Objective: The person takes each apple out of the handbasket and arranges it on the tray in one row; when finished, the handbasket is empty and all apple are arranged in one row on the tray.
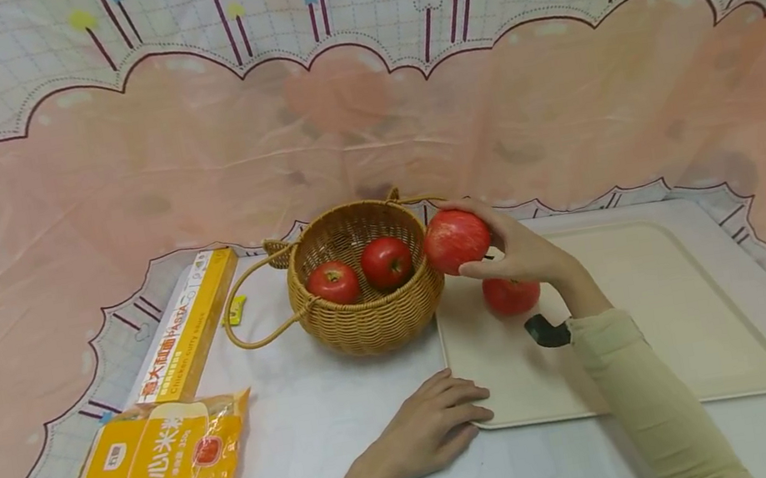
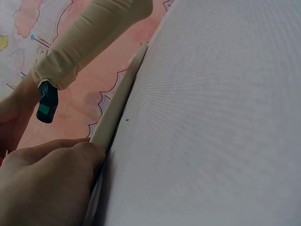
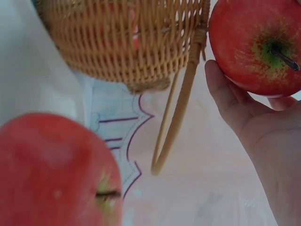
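My right hand grips a red apple, its fingers around the fruit's right side. The apple is raised beside the right rim of a round wicker basket. In the right wrist view the held apple shows its stem. Two red apples lie inside the basket. Another apple sits on the cream tray, below my right hand. My left hand rests with relaxed fingers on the tray's near left corner; the left wrist view shows it touching the tray rim.
Left of the basket, its wicker handle sticks out near a small yellow packet. A long pasta box and a yellow bag of pasta lie further left. A patterned cloth hangs behind the white table.
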Motion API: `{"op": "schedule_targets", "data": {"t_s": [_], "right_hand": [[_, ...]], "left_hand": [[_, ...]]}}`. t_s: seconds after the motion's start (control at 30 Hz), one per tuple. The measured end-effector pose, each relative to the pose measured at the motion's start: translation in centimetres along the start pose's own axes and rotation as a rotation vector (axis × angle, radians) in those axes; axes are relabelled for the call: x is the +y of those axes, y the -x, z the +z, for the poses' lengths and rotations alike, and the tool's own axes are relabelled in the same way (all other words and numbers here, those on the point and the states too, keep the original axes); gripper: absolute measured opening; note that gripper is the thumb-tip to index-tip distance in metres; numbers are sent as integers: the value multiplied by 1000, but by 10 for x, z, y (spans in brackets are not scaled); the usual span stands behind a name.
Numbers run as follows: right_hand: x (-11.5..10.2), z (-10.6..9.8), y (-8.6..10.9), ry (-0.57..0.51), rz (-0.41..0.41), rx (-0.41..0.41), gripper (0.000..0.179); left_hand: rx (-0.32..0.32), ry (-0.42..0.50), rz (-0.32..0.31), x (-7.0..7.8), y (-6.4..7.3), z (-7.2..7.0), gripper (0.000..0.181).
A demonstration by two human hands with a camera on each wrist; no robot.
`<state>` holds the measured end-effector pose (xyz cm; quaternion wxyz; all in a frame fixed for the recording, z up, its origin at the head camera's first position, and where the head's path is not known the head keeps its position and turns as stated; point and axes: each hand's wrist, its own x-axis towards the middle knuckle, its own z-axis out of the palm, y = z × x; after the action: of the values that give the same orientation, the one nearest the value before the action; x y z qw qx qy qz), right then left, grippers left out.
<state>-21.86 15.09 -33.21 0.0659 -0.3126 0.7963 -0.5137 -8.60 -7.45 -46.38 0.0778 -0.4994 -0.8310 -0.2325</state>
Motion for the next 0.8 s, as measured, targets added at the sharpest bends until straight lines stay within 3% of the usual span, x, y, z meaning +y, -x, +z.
{"op": "schedule_targets", "data": {"t_s": [0.3, 0.63, 0.8], "right_hand": [[13, -6, 20, 14, 84, 44, 79], [25, -13, 36, 25, 56, 89, 80], [32, -16, 45, -6, 46, 110, 80]], "left_hand": [[14, 6, 3, 1, 0, 1, 22], [28, -7, 6, 0, 0, -1, 22], [1, 28, -20, 0, 0, -1, 23]]}}
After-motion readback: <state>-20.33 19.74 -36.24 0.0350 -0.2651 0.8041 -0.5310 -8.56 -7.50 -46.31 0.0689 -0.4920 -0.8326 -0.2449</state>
